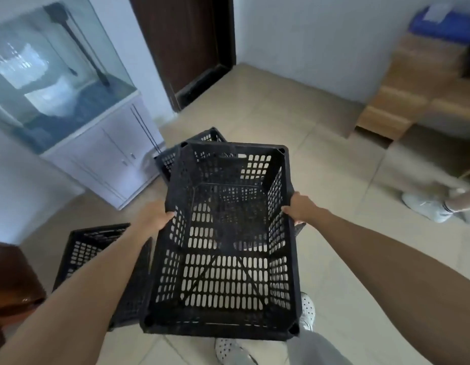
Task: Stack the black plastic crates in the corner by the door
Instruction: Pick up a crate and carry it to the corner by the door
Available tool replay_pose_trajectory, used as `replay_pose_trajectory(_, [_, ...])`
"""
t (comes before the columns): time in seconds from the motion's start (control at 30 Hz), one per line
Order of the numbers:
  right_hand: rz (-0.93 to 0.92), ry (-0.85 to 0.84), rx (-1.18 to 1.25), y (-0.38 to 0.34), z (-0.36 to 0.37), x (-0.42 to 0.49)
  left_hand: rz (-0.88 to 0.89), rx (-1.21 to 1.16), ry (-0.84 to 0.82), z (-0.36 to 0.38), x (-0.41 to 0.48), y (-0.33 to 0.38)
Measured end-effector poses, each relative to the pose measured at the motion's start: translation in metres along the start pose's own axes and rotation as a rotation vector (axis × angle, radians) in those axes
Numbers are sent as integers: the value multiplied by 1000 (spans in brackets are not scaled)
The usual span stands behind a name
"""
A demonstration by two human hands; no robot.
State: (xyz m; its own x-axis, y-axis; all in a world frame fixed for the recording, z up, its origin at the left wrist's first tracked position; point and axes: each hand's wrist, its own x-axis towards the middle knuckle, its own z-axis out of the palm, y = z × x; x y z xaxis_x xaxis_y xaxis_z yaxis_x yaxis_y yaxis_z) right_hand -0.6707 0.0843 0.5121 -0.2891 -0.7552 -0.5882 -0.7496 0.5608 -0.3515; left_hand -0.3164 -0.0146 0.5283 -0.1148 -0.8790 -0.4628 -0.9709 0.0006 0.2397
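Observation:
I hold a black perforated plastic crate (223, 280) in the air in front of me, its opening facing up. My left hand (155, 216) grips its left rim and my right hand (302, 206) grips its right rim. A second black crate (168, 159) stands on the floor just beyond it, mostly hidden behind the held one. A third black crate (83, 248) sits on the floor at lower left, partly covered by my left forearm. The dark brown door (181, 43) is at the top centre, with the floor corner (244, 72) to its right.
A glass fish tank on a white cabinet (107, 154) stands left of the door. A dark wooden piece of furniture (12, 285) is at the lower left edge. Wooden steps (413, 83) rise at the right. Another person's white shoe (426, 206) is at the right edge.

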Motion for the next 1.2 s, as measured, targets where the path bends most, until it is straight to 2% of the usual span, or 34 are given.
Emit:
replay_pose_trajectory(0.1, [27, 13, -14, 49, -43, 11, 56, 31, 19, 6, 23, 74])
replay_pose_trajectory(0.17, [52, 25, -14, 83, -71, 21, 31, 106, 34, 11, 37, 124])
replay_pose_trajectory(0.33, [170, 51, 111, 158, -138, 37, 94, 184, 43, 24, 68, 239])
replay_pose_trajectory(0.57, [236, 112, 162, 221, -223, 84, 211, 208, 41, 26, 123, 361])
replay_pose_trajectory(0.73, [260, 132, 180, 240, -274, 145, 259, 227, 45, 17, 194, 420])
replay_pose_trajectory(0.97, [340, 136, 340, 230, -342, 235, 268, 258, 32, -10, 297, 482])
replay_pose_trajectory(1.2, [229, -12, 136, 212, -398, 346, 193, 248, 76, -42, 387, 520])
